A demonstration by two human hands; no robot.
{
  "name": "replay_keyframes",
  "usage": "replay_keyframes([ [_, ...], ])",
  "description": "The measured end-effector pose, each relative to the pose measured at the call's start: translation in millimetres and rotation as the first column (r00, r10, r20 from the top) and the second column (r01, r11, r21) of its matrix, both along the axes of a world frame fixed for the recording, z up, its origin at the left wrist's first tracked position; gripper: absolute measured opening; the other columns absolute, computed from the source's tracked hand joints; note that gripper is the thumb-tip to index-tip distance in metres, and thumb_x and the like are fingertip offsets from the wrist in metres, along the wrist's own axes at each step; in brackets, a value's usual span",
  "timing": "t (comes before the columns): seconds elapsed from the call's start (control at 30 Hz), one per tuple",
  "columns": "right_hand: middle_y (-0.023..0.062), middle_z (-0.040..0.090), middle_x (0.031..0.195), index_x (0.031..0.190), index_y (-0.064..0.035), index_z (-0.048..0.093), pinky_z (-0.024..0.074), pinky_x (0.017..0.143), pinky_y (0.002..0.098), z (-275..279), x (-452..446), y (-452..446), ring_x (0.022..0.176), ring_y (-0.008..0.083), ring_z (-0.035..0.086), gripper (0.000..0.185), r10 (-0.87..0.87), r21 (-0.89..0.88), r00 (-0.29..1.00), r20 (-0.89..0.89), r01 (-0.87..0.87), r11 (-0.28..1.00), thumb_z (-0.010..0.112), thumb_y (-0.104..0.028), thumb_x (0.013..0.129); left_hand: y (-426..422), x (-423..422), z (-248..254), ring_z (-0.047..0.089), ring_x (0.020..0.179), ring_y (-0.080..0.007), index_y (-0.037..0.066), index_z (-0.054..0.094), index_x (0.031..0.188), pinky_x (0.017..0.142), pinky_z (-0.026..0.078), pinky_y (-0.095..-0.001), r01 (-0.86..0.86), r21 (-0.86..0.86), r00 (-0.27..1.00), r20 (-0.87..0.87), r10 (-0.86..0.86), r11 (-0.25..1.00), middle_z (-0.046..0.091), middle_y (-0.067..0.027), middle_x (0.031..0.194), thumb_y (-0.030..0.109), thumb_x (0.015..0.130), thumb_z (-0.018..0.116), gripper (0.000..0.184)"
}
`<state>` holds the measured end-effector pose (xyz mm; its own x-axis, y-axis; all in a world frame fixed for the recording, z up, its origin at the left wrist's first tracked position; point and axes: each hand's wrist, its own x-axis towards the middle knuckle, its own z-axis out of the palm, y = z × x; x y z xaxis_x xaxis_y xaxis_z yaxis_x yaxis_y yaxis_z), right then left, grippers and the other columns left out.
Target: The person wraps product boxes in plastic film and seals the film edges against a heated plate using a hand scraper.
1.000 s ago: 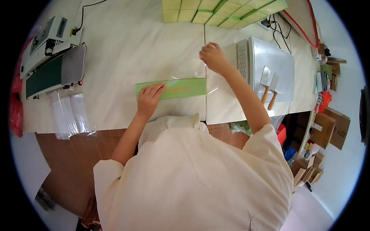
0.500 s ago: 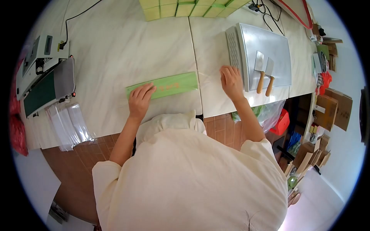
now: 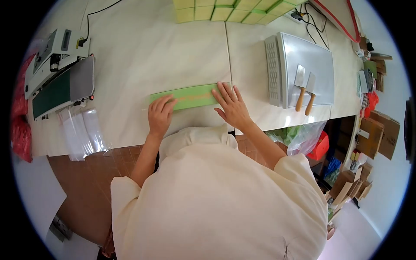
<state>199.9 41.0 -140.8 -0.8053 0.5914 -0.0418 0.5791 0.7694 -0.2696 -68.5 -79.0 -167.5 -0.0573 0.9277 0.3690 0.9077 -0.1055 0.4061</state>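
A long, flat green box [image 3: 190, 102] with orange markings lies on the marble-patterned table, close to its front edge. On the box's left end rests my left hand [image 3: 160, 113], its fingers bent and close together on the surface. My right hand [image 3: 232, 104] lies spread over the right end, fingers apart and pointing away from me. Both hands touch the box from above. Any clear film around it is hard to make out here.
Stacked green boxes [image 3: 225, 12] stand at the back. A metal-topped unit [image 3: 318, 60] with two wooden-handled scrapers [image 3: 300, 86] is at the right. At the left are a machine with a green belt [image 3: 52, 97] and clear plastic bags [image 3: 82, 132] over the table edge.
My right hand came down from above the table, moved to the right, then returned left onto the box's right end with fingers spread. My left hand has stayed on the left end.
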Motion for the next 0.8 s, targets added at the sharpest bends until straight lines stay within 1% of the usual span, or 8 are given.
replay_keyframes([
  [0.1,0.0118,0.023,0.157,0.15,-0.0156,0.03,0.0222,0.116,0.0485,-8.9,-2.2,-5.9,0.144,0.0288,0.024,0.07,0.024,0.009,1.0,-0.01,-0.024,1.0,0.063,-0.025,0.089,-13.7,-18.1,-3.6,0.059,0.107,-0.0242,0.009,0.065,0.111,0.091,0.043,-0.0382,-0.249,-0.04,0.968,0.033,0.25,0.968,0.063,-0.0058,0.118,0.011,0.087,0.064,0.025],
  [0.2,0.011,0.025,0.157,0.15,-0.0161,0.032,0.0228,0.116,0.0483,-13.3,2.2,-4.3,0.144,0.0282,0.026,0.07,0.015,0.043,0.999,-0.03,-0.014,0.999,0.064,-0.018,0.087,-13.4,-46.7,-8.3,0.06,0.106,-0.0241,0.006,0.062,0.116,0.095,0.042,-0.038,-0.626,0.081,0.756,0.306,0.578,0.776,0.064,-0.0093,0.117,0.029,0.096,0.057,0.031],
  [0.23,0.0106,0.027,0.157,0.149,-0.0164,0.033,0.0232,0.116,0.0484,-15.0,-1.5,-4.5,0.143,0.0279,0.027,0.07,0.01,0.054,0.999,-0.048,-0.008,0.998,0.063,-0.014,0.086,-18.4,-66.0,-2.1,0.06,0.107,-0.0234,0.004,0.061,0.116,0.097,0.042,-0.0374,-0.552,-0.368,0.419,0.654,0.63,0.749,0.064,-0.0102,0.118,0.036,0.098,0.051,0.038],
  [0.27,0.0106,0.027,0.157,0.149,-0.0164,0.033,0.0232,0.116,0.0484,-16.5,-2.2,-4.8,0.143,0.0279,0.027,0.07,0.019,0.053,0.998,-0.053,-0.017,0.998,0.063,-0.014,0.086,-17.8,-77.8,1.1,0.061,0.108,-0.0227,0.002,0.06,0.116,0.098,0.041,-0.0368,-0.216,-0.667,-0.065,0.739,0.671,0.713,0.064,-0.011,0.118,0.044,0.1,0.046,0.047],
  [0.3,0.0107,0.027,0.156,0.149,-0.0166,0.035,0.0224,0.116,0.0489,-18.3,-1.9,-5.6,0.144,0.0286,0.026,0.07,0.01,0.055,0.997,-0.075,-0.006,0.998,0.064,-0.012,0.086,-14.5,-79.3,6.6,0.061,0.109,-0.0216,0.001,0.06,0.117,0.099,0.042,-0.0357,-0.101,-0.689,-0.131,0.724,0.677,0.717,0.065,-0.0124,0.119,0.055,0.1,0.036,0.061],
  [0.43,0.0106,0.031,0.155,0.146,-0.0169,0.039,0.0231,0.115,0.0496,-23.3,-2.1,-7.4,0.143,0.0293,0.028,0.067,-0.017,0.072,0.994,-0.111,0.025,0.997,0.063,-0.007,0.085,-2.4,-69.6,17.8,0.064,0.107,-0.0206,0.0,0.062,0.111,0.095,0.046,-0.0331,-0.009,-0.736,-0.047,0.677,0.735,0.677,0.066,-0.0131,0.116,0.048,0.099,0.047,0.051],
  [0.5,0.0099,0.031,0.155,0.146,-0.0174,0.04,0.0244,0.115,0.0492,-23.0,-3.6,-9.2,0.143,0.0284,0.029,0.067,-0.028,0.075,0.993,-0.118,0.037,0.996,0.061,-0.005,0.084,-0.4,-63.3,17.3,0.067,0.1,-0.0198,0.0,0.062,0.105,0.088,0.05,-0.0301,-0.105,-0.736,0.15,0.653,0.742,0.669,0.069,-0.0117,0.11,0.036,0.097,0.058,0.038],
  [0.8,0.0087,0.033,0.155,0.146,-0.019,0.041,0.0255,0.115,0.0483,-27.2,-4.6,-15.2,0.142,0.0275,0.032,0.068,-0.058,0.095,0.987,-0.15,0.073,0.993,0.056,0.001,0.083,-0.8,-57.0,13.5,0.068,0.101,-0.022,0.001,0.06,0.101,0.09,0.052,-0.0311,-0.135,-0.707,0.04,0.696,0.717,0.694,0.069,-0.0137,0.11,0.025,0.098,0.057,0.025],
])
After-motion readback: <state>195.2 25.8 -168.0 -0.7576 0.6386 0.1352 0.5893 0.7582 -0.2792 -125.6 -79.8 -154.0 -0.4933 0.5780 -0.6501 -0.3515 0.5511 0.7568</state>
